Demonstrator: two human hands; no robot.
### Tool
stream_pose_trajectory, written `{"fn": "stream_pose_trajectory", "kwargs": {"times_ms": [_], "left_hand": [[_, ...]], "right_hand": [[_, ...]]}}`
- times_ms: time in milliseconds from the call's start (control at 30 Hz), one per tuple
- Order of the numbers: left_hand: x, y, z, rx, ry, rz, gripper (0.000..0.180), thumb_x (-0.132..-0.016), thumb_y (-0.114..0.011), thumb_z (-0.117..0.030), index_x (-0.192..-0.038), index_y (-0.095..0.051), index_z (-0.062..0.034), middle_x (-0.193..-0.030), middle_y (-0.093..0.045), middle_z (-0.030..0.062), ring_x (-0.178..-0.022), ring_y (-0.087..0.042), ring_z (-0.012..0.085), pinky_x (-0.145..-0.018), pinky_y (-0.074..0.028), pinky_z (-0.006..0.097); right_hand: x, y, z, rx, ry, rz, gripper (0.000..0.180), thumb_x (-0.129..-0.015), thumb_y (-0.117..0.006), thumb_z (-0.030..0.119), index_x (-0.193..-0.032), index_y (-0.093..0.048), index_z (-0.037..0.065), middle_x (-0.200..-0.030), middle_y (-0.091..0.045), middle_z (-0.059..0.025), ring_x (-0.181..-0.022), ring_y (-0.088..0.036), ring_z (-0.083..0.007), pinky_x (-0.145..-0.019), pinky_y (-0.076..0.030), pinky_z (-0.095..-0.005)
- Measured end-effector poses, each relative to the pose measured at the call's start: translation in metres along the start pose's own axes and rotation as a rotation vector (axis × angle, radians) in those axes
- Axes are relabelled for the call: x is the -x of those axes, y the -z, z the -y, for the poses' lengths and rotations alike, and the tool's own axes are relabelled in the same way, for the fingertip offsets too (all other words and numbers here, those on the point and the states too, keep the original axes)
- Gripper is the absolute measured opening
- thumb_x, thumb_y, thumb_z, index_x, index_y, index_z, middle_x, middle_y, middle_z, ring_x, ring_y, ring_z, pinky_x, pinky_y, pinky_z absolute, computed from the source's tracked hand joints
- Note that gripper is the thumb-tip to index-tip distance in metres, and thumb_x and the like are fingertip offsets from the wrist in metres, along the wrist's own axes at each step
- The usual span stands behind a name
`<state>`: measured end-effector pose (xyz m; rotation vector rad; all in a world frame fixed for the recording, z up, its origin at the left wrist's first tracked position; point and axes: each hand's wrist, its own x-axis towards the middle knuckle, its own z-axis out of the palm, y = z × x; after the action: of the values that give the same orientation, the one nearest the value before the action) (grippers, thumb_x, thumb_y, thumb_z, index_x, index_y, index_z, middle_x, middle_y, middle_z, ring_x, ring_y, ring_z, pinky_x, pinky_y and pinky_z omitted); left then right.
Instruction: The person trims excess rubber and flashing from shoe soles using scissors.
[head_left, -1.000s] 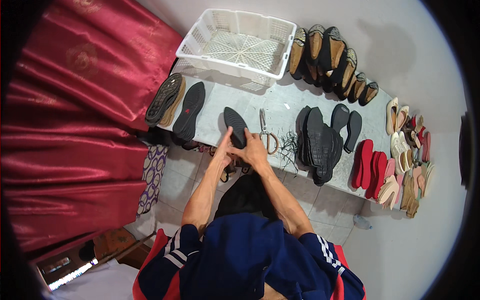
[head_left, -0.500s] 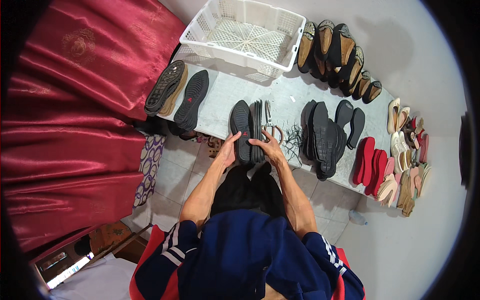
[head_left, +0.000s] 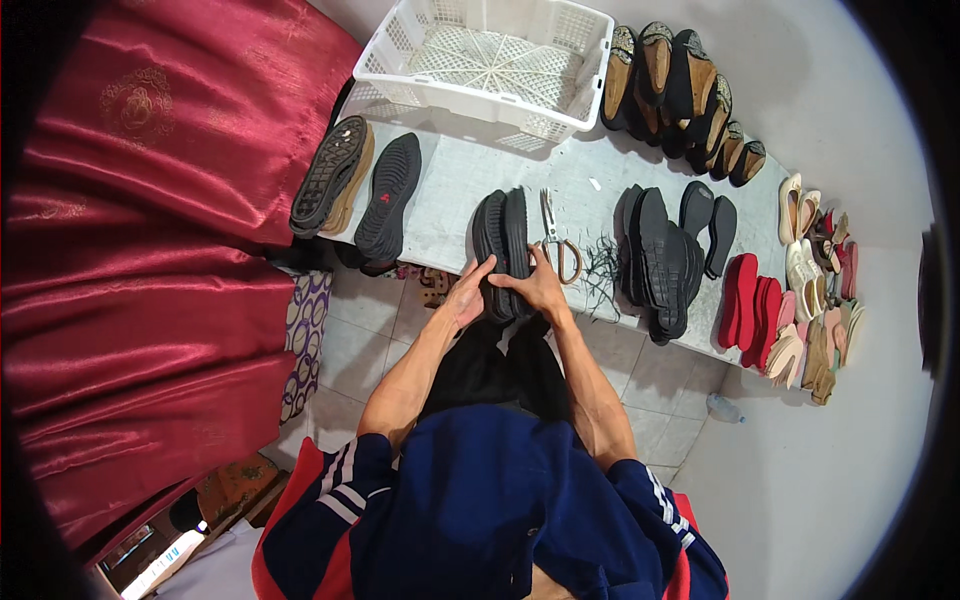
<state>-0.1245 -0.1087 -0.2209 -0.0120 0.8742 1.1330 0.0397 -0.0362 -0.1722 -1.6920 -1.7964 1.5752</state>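
Note:
Between my two hands is a stack of black shoe soles [head_left: 502,225], standing over the table's front edge. My left hand [head_left: 466,297] presses on the left side of the soles with its fingers along them. From the other side my right hand [head_left: 540,288] grips them, its thumb lying across the near part. Just right of the soles, near my right fingers, lies a pair of scissors [head_left: 557,240] with brown handles. Thin black trimmings [head_left: 602,272] are scattered beside the scissors.
A white plastic crate [head_left: 480,95] stands at the back. More black soles lie left [head_left: 388,200] and right [head_left: 660,255] on the table. Black shoes [head_left: 685,90] stand at the back right. Red soles [head_left: 738,300] and pale shoes [head_left: 803,280] line the right end. A red curtain [head_left: 170,250] hangs left.
The left sole, lying flatter with its red mark showing, has tipped more on edge against the others. My hands have drawn closer around the stack. The whole view has shifted slightly.

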Motion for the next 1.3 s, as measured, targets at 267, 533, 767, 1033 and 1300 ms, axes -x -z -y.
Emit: {"fn": "stream_pose_trajectory", "kwargs": {"times_ms": [267,533,767,1033,1300], "left_hand": [[0.0,0.011,-0.026,-0.115,-0.008,-0.034,0.042,-0.101,-0.063,-0.032,-0.133,-0.057,-0.0065,-0.118,-0.069,0.0095,-0.107,-0.07,0.0227,-0.097,-0.057,0.042],[-0.006,0.024,-0.059,-0.085,-0.14,-0.022,0.043,-0.102,-0.057,-0.019,-0.143,-0.048,-0.009,-0.132,-0.062,0.0084,-0.12,-0.063,0.0239,-0.102,-0.053,0.044],[-0.025,0.023,-0.055,-0.395,-0.158,-0.307,0.081,-0.081,-0.08,-0.049,-0.142,-0.051,-0.003,-0.133,-0.061,0.0123,-0.124,-0.058,0.0248,-0.103,-0.047,0.039],[-0.019,0.012,-0.111,-0.266,0.087,-0.111,0.06,-0.085,-0.07,-0.053,-0.118,-0.065,-0.004,-0.103,-0.07,0.011,-0.089,-0.07,0.0242,-0.078,-0.058,0.038],[0.014,0.014,-0.171,-1.496,-0.986,-0.777,0.071,-0.087,-0.073,-0.044,-0.133,-0.06,0.0087,-0.119,-0.063,0.0239,-0.117,-0.056,0.041,-0.108,-0.041,0.049]], "right_hand": [[-0.022,-0.009,-0.033,-0.307,-0.013,-0.013,0.092,-0.092,-0.071,0.029,-0.16,-0.02,-0.006,-0.113,-0.073,-0.0139,-0.096,-0.07,-0.0218,-0.088,-0.056,-0.0295],[-0.02,-0.01,0.057,-0.291,0.07,-0.108,0.09,-0.082,-0.077,0.023,-0.159,-0.035,0.005,-0.109,-0.071,-0.0201,-0.091,-0.073,-0.027,-0.08,-0.058,-0.0354],[-0.007,-0.048,0.054,0.305,0.071,0.103,0.103,-0.08,-0.077,0.04,-0.163,-0.022,0.012,-0.137,-0.056,-0.0322,-0.129,-0.055,-0.0463,-0.107,-0.046,-0.0515],[-0.034,-0.066,0.069,-0.761,-0.02,0.092,0.097,-0.093,-0.061,0.059,-0.162,-0.017,0.006,-0.156,-0.042,-0.0216,-0.149,-0.035,-0.0318,-0.122,-0.025,-0.0449],[-0.07,-0.088,0.044,-0.83,-0.103,0.045,0.091,-0.086,-0.081,0.033,-0.154,-0.032,-0.001,-0.136,-0.06,-0.0218,-0.121,-0.061,-0.0325,-0.104,-0.049,-0.0391]]}}
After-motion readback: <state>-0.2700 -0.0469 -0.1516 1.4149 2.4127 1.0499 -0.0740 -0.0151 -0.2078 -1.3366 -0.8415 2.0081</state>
